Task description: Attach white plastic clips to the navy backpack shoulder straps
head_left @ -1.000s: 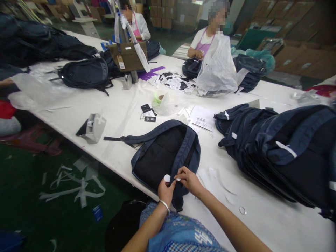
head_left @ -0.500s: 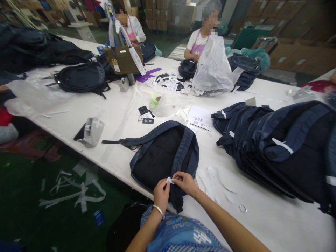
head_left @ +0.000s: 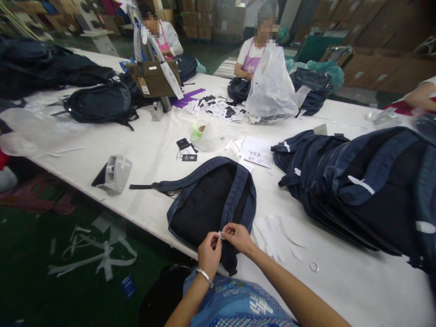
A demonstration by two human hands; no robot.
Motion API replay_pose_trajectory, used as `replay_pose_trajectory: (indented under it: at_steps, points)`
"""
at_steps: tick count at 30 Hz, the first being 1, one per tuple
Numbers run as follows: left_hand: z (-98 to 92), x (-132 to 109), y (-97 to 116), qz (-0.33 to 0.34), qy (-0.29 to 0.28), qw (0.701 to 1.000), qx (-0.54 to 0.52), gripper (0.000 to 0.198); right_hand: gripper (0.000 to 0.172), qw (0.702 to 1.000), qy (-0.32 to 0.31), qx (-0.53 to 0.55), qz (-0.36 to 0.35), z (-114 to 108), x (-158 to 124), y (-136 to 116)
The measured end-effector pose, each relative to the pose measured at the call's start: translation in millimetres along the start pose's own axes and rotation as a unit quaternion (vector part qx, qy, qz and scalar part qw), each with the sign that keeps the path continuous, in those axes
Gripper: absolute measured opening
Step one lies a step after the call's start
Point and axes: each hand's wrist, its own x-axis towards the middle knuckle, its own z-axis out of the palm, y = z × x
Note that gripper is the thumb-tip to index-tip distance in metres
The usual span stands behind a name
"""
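A navy backpack [head_left: 204, 204] lies on the white table in front of me, its black back panel and shoulder straps facing up. Over its lower edge, by the right strap, my left hand [head_left: 209, 252] and my right hand [head_left: 236, 237] meet with fingertips pinched. Between them is a small white strip [head_left: 220, 234], mostly covered by the fingers. Both hands are closed on it. Just right of the backpack lie several loose white strips [head_left: 272, 236], with a metal ring [head_left: 314, 266] beyond them.
Stacked navy backpacks [head_left: 357, 181] fill the right side, some straps wrapped with white strips. A grey tape dispenser [head_left: 114, 175] stands near the left table edge. Black tags [head_left: 186, 150] and a handwritten paper [head_left: 256, 151] lie behind the backpack. Two people work across the table; another person's arm [head_left: 422, 96] shows far right.
My fingertips have drawn closer together, and less of the white strip shows between them. The whole view has shifted slightly. The backpack stays in place.
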Motion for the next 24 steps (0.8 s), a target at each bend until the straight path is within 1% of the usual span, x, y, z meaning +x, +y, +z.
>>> replay_pose_trajectory:
  at_steps: [3,5,7,10,14,16,18,20,23,24]
  points:
    - [-2.6,-1,2,0.024,0.004,1.000,-0.004,0.017,0.023,0.999,-0.029,0.021,-0.004,-1,1,2]
    - [-4.6,0,3,0.007,-0.002,1.000,-0.017,0.020,0.023,0.999,-0.036,0.029,-0.004,-3,2,4]
    - [-6.1,1,2,-0.029,-0.008,0.999,-0.035,0.026,0.021,0.999,-0.037,0.030,-0.002,-4,2,4]
    - [-6.0,4,-1,-0.067,-0.010,0.995,-0.070,0.027,0.017,0.999,-0.043,0.026,0.000,-5,4,5]
    - [-2.7,8,-4,-0.084,-0.029,0.992,-0.093,0.028,0.013,0.998,-0.061,0.019,-0.007,-6,8,6]
    - [-1.3,10,-5,-0.085,-0.025,0.992,-0.086,0.027,0.012,0.997,-0.069,0.015,-0.016,-7,9,6]
    - [-0.9,13,-6,-0.086,-0.017,0.993,-0.074,0.025,0.015,0.997,-0.069,0.010,-0.025,-7,6,4]
    - [-1.4,16,-8,-0.088,-0.006,0.994,-0.065,0.024,0.018,0.998,-0.046,0.003,-0.037,-7,0,1]
    - [-2.5,17,-9,-0.098,-0.003,0.993,-0.068,0.027,0.021,0.997,0.038,-0.030,-0.066,-2,-13,-4]
    - [-2.8,16,-10,-0.103,-0.007,0.992,-0.072,0.030,0.021,0.995,0.057,-0.042,-0.074,0,-16,-5]
